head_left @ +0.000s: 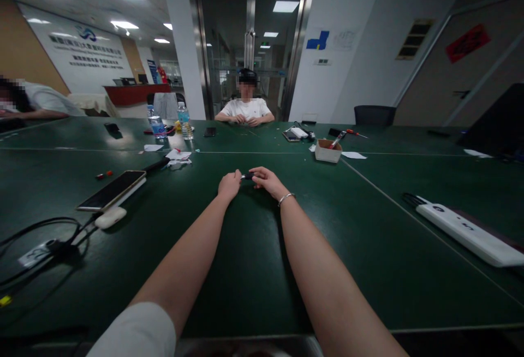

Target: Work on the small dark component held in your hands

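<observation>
Both hands were at work on a small dark rod (pixel 248 176), to the left of the box (pixel 328 156) and nearer the wearer. The left hand (pixel 230 186) had its fingers closed round the end farther from the box; the right hand (pixel 267 180) pinched the dark end on the box side, fingers narrow. A short silver stretch showed between the two grips. Whether the rod touched the worktop (pixel 254 269) could not be told. Progress, as judged: handling was under way, with the rod secured at both ends and not yet let go; whether it was one piece or two, and so how much was left, could not be read at this size. Room: the worktop was bare from the box back to its near edge, the forearms apart, and this was the widest space for moving. A cross seam (pixel 245 153) ran leftward from the box, beyond the hands. Nearer the wearer and right of the box lay a white bar (pixel 466 232), well apart from the rod. Well left of the box and nearer lay the phone (pixel 112 190) and a looped cable (pixel 67 243), likely the main snag for the left arm. Papers (pixel 179 156) lay left of the box, about level with it; bottles (pixel 185 122) stood farther back on that side, near the far edge.
</observation>
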`<act>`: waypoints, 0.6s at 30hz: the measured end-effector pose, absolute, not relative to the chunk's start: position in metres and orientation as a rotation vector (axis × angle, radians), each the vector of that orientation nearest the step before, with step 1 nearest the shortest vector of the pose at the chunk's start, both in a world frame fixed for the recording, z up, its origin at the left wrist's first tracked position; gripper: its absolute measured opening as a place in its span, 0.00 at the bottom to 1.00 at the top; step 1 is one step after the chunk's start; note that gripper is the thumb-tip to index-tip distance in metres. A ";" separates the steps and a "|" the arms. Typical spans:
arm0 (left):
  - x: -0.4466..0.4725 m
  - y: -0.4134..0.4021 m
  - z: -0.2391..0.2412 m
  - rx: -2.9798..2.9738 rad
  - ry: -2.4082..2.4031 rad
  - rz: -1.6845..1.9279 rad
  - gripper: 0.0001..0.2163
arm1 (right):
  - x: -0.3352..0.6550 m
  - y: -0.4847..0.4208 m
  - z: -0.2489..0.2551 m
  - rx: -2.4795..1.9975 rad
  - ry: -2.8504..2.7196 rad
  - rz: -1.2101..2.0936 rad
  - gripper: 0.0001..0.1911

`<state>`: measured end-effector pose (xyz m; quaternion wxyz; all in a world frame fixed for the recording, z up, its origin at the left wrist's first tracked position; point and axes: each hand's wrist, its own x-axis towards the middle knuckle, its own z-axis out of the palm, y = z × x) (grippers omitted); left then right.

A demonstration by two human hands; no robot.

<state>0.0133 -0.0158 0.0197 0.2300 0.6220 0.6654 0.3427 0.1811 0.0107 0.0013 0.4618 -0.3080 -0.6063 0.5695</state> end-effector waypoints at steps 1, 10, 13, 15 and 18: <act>0.014 -0.017 0.020 1.745 1.851 0.930 0.26 | 0.181 0.012 0.001 -0.776 -1.481 1.399 0.15; 0.017 -0.026 0.022 1.994 1.904 0.883 0.24 | 0.180 0.011 0.002 -0.863 -1.402 1.394 0.11; 0.017 -0.029 0.023 2.092 1.900 0.863 0.23 | 0.180 0.011 0.004 -0.895 -1.396 1.397 0.09; 0.017 -0.031 0.024 2.164 1.883 0.858 0.22 | 0.180 0.011 0.004 -0.915 -1.387 1.390 0.08; 0.016 -0.035 0.026 2.239 1.848 0.873 0.19 | 0.180 0.011 0.005 -0.928 -1.347 1.387 0.07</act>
